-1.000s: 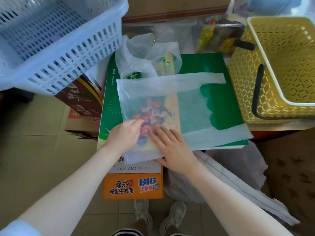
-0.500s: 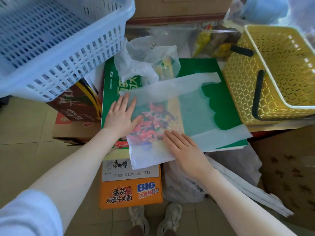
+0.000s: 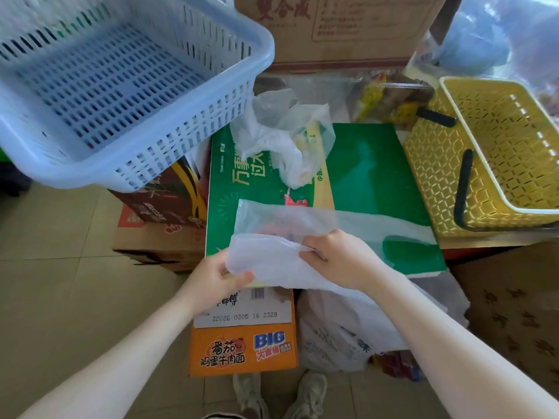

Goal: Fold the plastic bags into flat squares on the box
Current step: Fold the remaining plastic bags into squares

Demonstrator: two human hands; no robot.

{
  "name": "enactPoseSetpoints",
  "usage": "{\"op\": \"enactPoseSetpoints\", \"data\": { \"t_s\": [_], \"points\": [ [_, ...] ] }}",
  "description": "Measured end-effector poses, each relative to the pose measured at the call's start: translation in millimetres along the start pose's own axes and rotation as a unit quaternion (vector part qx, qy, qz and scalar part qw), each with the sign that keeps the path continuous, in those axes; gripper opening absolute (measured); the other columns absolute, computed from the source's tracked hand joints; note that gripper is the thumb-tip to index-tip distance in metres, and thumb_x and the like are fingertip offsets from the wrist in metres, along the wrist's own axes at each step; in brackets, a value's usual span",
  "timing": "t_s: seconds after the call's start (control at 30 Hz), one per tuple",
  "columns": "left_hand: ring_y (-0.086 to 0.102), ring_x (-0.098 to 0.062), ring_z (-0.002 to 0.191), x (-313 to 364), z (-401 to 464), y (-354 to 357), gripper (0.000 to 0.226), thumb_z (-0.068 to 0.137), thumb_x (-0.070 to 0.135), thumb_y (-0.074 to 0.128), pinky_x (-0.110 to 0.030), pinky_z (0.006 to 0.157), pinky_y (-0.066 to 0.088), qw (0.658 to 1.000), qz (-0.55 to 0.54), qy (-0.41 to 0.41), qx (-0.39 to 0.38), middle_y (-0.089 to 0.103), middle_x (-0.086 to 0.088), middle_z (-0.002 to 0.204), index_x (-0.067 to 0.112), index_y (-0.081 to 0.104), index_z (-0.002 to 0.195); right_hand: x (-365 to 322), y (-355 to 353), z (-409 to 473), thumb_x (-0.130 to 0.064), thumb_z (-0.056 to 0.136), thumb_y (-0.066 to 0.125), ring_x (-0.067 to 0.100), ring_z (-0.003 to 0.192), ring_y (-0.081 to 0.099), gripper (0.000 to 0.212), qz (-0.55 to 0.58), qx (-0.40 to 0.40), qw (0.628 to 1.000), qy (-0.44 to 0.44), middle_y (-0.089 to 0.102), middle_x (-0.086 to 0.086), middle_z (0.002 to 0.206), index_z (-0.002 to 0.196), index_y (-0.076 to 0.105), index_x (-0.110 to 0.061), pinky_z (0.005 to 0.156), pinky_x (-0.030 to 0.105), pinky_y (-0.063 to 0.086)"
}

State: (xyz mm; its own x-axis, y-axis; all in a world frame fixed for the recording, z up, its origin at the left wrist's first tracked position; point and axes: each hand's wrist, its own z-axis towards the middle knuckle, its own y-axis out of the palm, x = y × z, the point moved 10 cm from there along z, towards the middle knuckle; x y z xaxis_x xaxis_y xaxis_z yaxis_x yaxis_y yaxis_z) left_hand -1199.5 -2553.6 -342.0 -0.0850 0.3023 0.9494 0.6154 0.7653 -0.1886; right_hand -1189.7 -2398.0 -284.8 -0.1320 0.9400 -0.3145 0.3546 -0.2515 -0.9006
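Note:
A translucent white plastic bag [image 3: 290,225] lies across the near part of the green box [image 3: 372,164], its handles reaching right. Its near edge is lifted off the box and folded up. My left hand [image 3: 217,276] pinches the bag's near left corner. My right hand [image 3: 338,258] grips the raised near edge in the middle, fingers curled over the film. A second, crumpled clear bag [image 3: 284,137] sits at the far end of the box.
A pale blue slotted basket [image 3: 121,86] hangs over the left. A yellow basket [image 3: 499,152] with black handles stands right of the box. An orange noodle carton [image 3: 242,349] and a white bag [image 3: 341,334] sit below, brown cartons behind, my shoes on the tiled floor.
Both hands pressed flat on the spread bag before. They now hold its near edge, raised off the box and turned over toward the far side.

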Motion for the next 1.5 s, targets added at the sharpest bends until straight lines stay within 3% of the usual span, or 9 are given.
{"op": "enactPoseSetpoints", "data": {
  "t_s": [0.07,0.13,0.2,0.47,0.63,0.73,0.87,1.13,1.5],
  "points": [
    [0.064,-0.011,0.086,-12,3,-22,0.025,0.083,0.046,0.059,-0.033,0.08,0.048,0.992,0.065,-0.042,0.102,0.07,0.011,0.089,0.024,0.063,0.093,3,1,11,-0.031,0.096,0.041,0.028,0.071,0.042,0.034,0.005,-0.012,1.0,0.017,0.045,0.002,0.074,0.065,0.03,-0.024,0.058,0.031,0.034],
    [0.052,-0.028,0.066,-14,8,-29,0.043,0.086,0.047,0.051,-0.03,0.063,0.037,0.984,0.095,-0.056,0.137,0.059,-0.013,0.073,0.005,0.055,0.081,10,4,24,-0.032,0.096,0.042,0.031,0.077,0.051,0.023,-0.01,-0.018,0.999,0.037,0.048,0.004,0.077,0.078,0.038,-0.018,0.058,0.031,0.034],
    [0.035,-0.018,0.052,-10,15,-33,0.035,0.093,0.033,0.048,-0.029,0.052,0.023,0.975,0.133,-0.068,0.164,0.041,-0.005,0.059,0.008,0.04,0.07,16,2,38,-0.031,0.096,0.041,0.032,0.083,0.056,0.018,-0.032,-0.005,0.998,0.047,0.053,0.008,0.082,0.085,0.041,-0.018,0.058,0.031,0.034],
    [0.047,-0.029,0.06,3,35,-46,0.01,0.095,0.021,0.043,-0.031,0.044,0.025,0.904,0.347,-0.093,0.23,0.057,-0.009,0.076,0.011,0.044,0.093,31,20,90,-0.024,0.101,0.026,0.03,0.098,0.057,0.037,-0.108,0.011,0.993,0.042,0.062,0.01,0.111,0.131,0.042,-0.008,0.073,0.034,0.034],
    [0.055,-0.04,0.104,31,42,-21,0.051,0.072,0.008,0.071,-0.044,0.077,0.048,0.83,0.494,0.032,0.256,0.053,-0.021,0.122,0.0,0.05,0.118,37,33,100,-0.025,0.099,0.032,0.034,0.095,0.056,0.046,-0.062,0.023,0.995,0.074,0.06,0.015,0.107,0.142,0.032,-0.01,0.061,0.033,0.036],
    [0.054,-0.037,0.113,31,59,10,0.026,0.085,0.018,0.052,-0.046,0.093,0.044,0.831,0.517,0.09,0.184,0.055,-0.021,0.125,0.0,0.062,0.101,38,32,95,-0.025,0.098,0.035,0.036,0.099,0.055,0.044,-0.047,0.055,0.994,0.08,0.057,0.016,0.11,0.139,0.037,-0.01,0.064,0.034,0.032],
    [0.056,-0.034,0.112,12,70,22,0.052,0.087,0.036,0.032,-0.045,0.095,0.043,0.853,0.507,0.029,0.119,0.059,-0.018,0.12,0.002,0.06,0.112,47,20,81,-0.024,0.096,0.04,0.035,0.097,0.052,0.028,-0.039,0.141,0.985,0.087,0.056,0.017,0.104,0.108,0.056,-0.004,0.067,0.035,0.029],
    [0.011,-0.028,0.142,3,78,23,0.081,0.084,0.067,0.006,-0.04,0.113,-0.005,0.832,0.549,0.023,0.078,0.018,-0.007,0.154,0.018,0.025,0.145,74,21,74,-0.022,0.095,0.045,0.035,0.095,0.053,0.023,-0.011,0.168,0.979,0.115,0.058,0.017,0.103,0.101,0.058,-0.004,0.069,0.037,0.03],
    [-0.019,-0.023,0.141,-8,82,17,0.117,0.052,0.09,0.012,-0.034,0.111,-0.019,0.821,0.568,-0.016,0.061,-0.02,-0.008,0.153,0.023,-0.01,0.146,80,20,70,-0.025,0.094,0.049,0.034,0.088,0.054,0.024,-0.009,0.193,0.975,0.115,0.058,0.017,0.099,0.097,0.057,-0.002,0.065,0.035,0.027]
  ]
}}
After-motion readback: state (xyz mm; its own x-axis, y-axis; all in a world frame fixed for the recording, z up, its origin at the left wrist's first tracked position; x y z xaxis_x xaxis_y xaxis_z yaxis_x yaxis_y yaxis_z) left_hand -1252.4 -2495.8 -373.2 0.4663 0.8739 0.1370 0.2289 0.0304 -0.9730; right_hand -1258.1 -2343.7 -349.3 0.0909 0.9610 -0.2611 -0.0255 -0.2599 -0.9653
